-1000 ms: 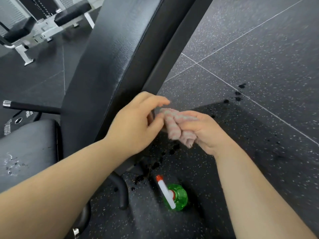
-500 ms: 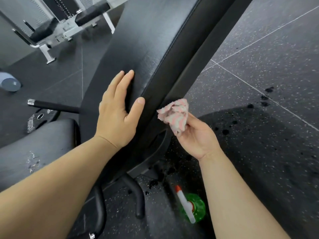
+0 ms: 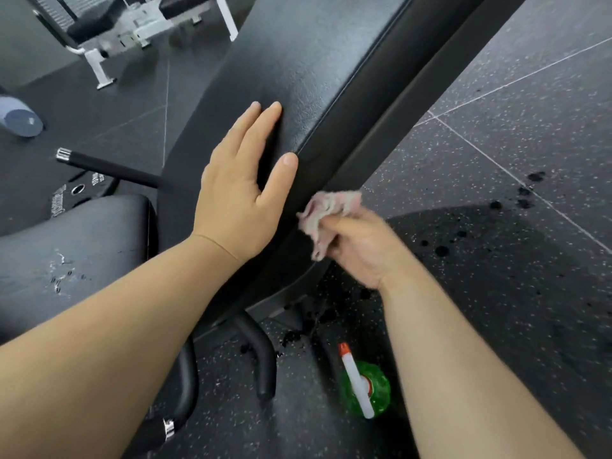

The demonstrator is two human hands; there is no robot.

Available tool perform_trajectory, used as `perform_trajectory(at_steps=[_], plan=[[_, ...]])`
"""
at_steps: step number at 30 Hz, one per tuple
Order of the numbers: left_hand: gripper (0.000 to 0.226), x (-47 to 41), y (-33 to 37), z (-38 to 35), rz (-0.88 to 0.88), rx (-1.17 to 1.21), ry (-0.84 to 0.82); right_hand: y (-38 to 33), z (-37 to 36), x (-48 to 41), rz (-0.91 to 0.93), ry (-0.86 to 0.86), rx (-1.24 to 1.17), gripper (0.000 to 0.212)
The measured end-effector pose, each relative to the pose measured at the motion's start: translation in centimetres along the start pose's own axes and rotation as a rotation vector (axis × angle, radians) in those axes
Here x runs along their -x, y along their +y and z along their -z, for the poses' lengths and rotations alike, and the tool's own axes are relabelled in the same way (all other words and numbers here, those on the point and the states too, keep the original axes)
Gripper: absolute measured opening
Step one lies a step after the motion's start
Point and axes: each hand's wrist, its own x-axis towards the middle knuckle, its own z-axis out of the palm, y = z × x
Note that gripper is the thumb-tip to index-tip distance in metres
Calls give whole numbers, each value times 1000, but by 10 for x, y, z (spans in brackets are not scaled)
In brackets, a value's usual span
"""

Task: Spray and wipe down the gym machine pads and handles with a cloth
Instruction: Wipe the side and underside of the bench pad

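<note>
While the cloth (image 3: 331, 208), a bunched pink-and-white rag, touches the side edge of the tilted back pad (image 3: 314, 77), the right hand (image 3: 361, 250) grips it, fingers (image 3: 344, 224) curled round the fabric. The left hand (image 3: 241, 190) lies flat on the pad face, fingers straight and holding nothing, thumb at the seam.

Judged step: wiping the pad's right edge, the left hand bracing.

The seat pad (image 3: 82, 246), lower left, bears pale marks; scuffs or droplets cannot be told. A black handle (image 3: 109, 167) with a chrome end cap projects to the left behind the seat pad, untouched. The spray bottle (image 3: 364, 387), green with a white head and red nozzle, stands on the floor (image 3: 496, 293) near the right forearm. Dark wet spots (image 3: 442, 250) dot the floor right of the pad and beneath it.

Likely faults from here:
- A wadded cloth offers little contact face, so a stroke may leave streaks along the seam.
- A dropped right forearm could tip the bottle.
- The wet spots could make a foot slip.
- The seat pad and handle look yet to be wiped.
</note>
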Motion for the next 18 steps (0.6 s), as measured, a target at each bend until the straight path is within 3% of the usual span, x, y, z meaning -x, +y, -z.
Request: perform_trajectory(at_steps=[6,9,13,16,18], plan=[[65,39,-18,4,195,24,-2,61,-29,13,-246,-4,170,19],[67,47,-30,7,180,-5,-37,16,-19,7,-60,-53,61,19],[66,50,-34,5,179,29,-24,-35,-3,1,135,78,-206,21],[65,51,-37,7,198,107,-39,12,-22,3,-42,69,-327,42],[62,53,-40,9,205,177,-61,56,-41,12,-188,48,-299,42]])
